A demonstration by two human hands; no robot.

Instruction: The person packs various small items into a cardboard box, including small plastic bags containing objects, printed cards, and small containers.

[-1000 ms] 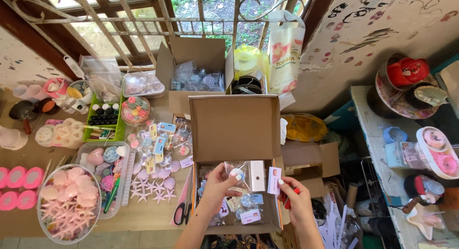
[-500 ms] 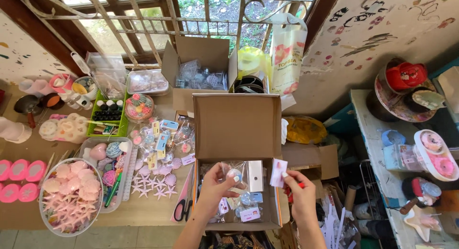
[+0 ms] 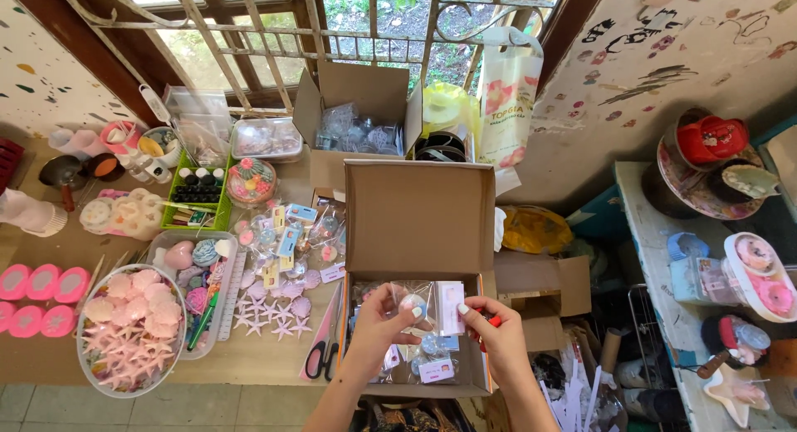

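Over the open cardboard box (image 3: 413,233) at the desk's near edge, the left hand (image 3: 383,312) has drawn closer to the right hand (image 3: 490,328). Left fingers pinch a small clear packet (image 3: 413,303); right fingers grip a white card (image 3: 451,307) and a red pen (image 3: 491,322), now meeting the packet.
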